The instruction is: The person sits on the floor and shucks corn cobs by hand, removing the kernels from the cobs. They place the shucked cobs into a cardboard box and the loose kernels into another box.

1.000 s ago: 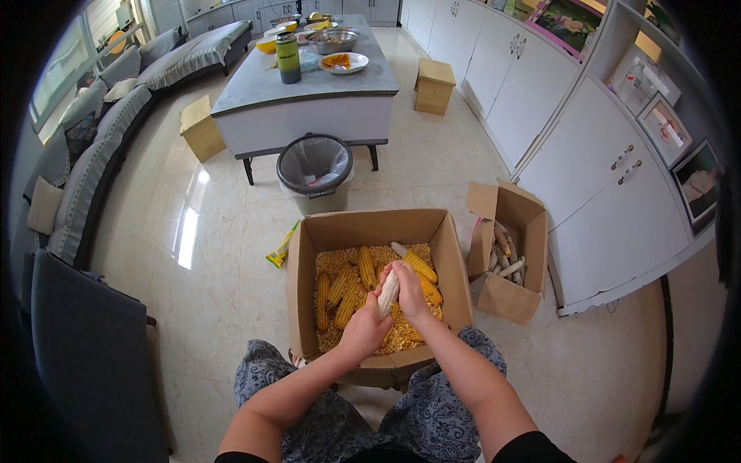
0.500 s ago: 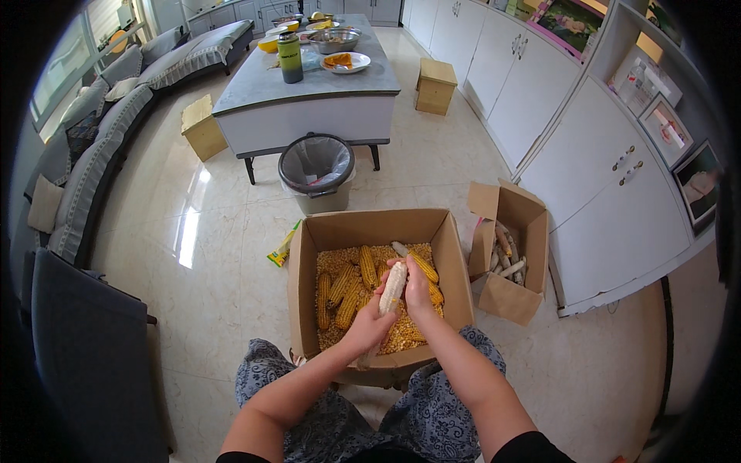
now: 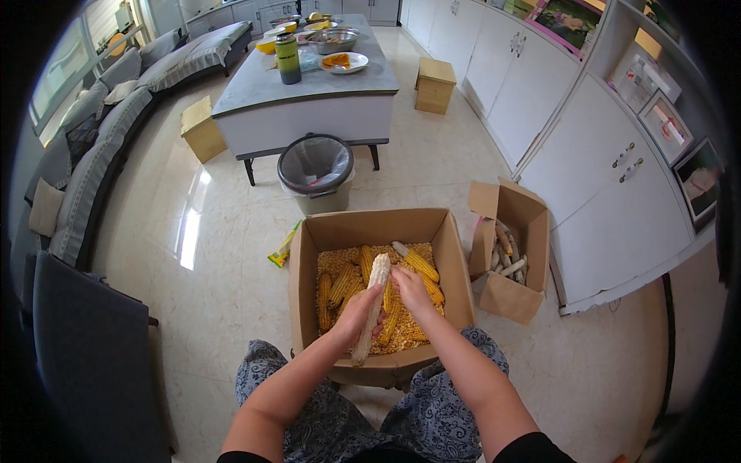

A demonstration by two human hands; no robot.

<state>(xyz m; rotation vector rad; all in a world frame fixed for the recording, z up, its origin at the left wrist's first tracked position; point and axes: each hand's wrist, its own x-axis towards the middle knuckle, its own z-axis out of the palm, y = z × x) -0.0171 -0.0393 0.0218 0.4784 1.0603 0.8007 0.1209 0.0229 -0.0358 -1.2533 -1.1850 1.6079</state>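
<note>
My left hand (image 3: 356, 316) is wrapped around a long, pale corn cob (image 3: 375, 297), nearly stripped of its kernels. The cob slants upward, its top end pointing away from me. My right hand (image 3: 411, 290) is closed at the cob's upper right side, fingertips against it and partly hidden. Both hands are over an open cardboard box (image 3: 374, 221). Inside, loose yellow kernels (image 3: 334, 257) form a bed for several whole yellow corn ears (image 3: 324, 302). One partly stripped ear (image 3: 417, 261) with a whitish tip lies toward the far right of the box.
A smaller cardboard box (image 3: 513, 299) on the right contains several bare cobs (image 3: 509, 251). Behind the large box stands a lined trash bin (image 3: 312, 202), with a yellow packet (image 3: 284, 245) lying to its left. A table (image 3: 305, 112) carries bowls and a bottle. A dark chair (image 3: 89, 363) stands left.
The cob has turned more upright and shifted left, showing more of its length. My right hand has opened some distance from the left, which now grips the cob lower down.
</note>
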